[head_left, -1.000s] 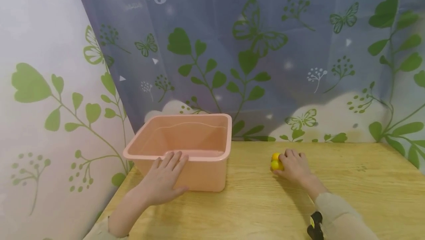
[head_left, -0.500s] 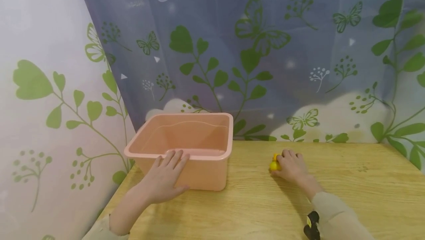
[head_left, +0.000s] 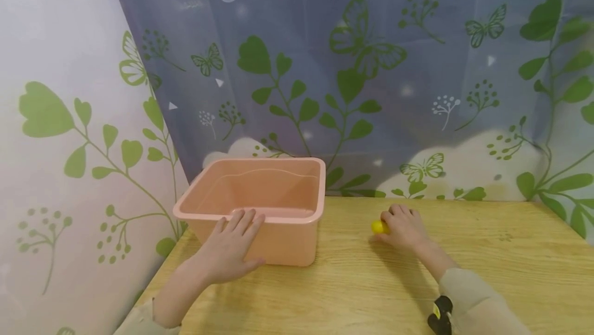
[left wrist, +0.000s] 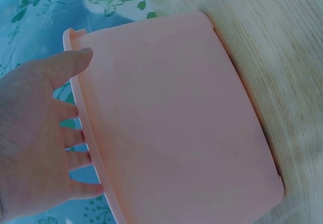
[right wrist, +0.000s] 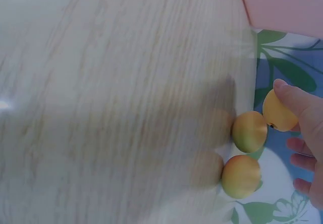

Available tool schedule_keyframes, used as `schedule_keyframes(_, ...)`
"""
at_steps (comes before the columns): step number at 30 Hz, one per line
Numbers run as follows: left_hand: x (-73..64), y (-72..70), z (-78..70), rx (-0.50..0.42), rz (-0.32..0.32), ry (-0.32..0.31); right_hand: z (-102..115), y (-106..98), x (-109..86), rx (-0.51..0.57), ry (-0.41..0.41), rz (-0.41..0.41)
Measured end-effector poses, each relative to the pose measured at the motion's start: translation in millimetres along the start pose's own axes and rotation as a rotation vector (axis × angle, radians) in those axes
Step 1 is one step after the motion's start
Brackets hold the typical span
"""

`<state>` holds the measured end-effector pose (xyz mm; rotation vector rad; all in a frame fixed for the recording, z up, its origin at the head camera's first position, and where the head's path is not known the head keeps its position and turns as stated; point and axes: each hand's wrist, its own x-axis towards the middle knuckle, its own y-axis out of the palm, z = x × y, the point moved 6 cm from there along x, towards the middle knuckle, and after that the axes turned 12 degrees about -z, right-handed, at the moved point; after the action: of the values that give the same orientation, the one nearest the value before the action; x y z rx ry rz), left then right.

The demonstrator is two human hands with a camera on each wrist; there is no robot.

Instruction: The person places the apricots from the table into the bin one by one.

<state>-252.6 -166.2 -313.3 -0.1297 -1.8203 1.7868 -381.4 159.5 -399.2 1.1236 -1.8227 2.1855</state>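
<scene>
My left hand (head_left: 227,255) lies with straight fingers over the front rim of a pink plastic tub (head_left: 292,245); in the left wrist view its thumb and fingertips touch the rim. Right of the tub, my right hand (head_left: 403,227) holds a small round yellow-orange fruit (head_left: 379,227). The right wrist view shows this fruit (right wrist: 276,110) between thumb and fingers, a dark spot on its underside. Two similar fruits, one (right wrist: 250,131) nearer the held one and another (right wrist: 241,176) farther along, sit on the table under the hand; the head view hides them.
The wooden table (head_left: 352,294) runs back to a blue-grey cloth (head_left: 297,26) printed with leaves and butterflies. A pale printed cloth (head_left: 69,190) closes off the left side. Something black and yellow (head_left: 441,314) is at the right sleeve's cuff.
My right hand has shifted slightly left and up. Two yellow fruits showed beside its fingers a second ago; one shows in the head view now. The left hand and tub stay put.
</scene>
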Motion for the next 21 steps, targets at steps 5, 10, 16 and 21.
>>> schedule_keyframes(5,-0.5,-0.2,-0.1,0.01,-0.004,0.011,6.9,-7.4,5.0,0.008,-0.026,-0.011)
schedule_keyframes(10,-0.6,-0.7,-0.2,0.018,-0.008,0.018,12.4,-14.4,12.2,0.018,-0.025,-0.005)
schedule_keyframes(16,-0.2,-1.2,-0.7,0.014,0.0,0.01,20.2,-26.7,21.4,0.048,-0.022,-0.015)
schedule_keyframes(21,0.1,-1.2,-0.8,0.014,0.001,0.011,26.3,-38.7,28.8,0.055,-0.032,-0.03)
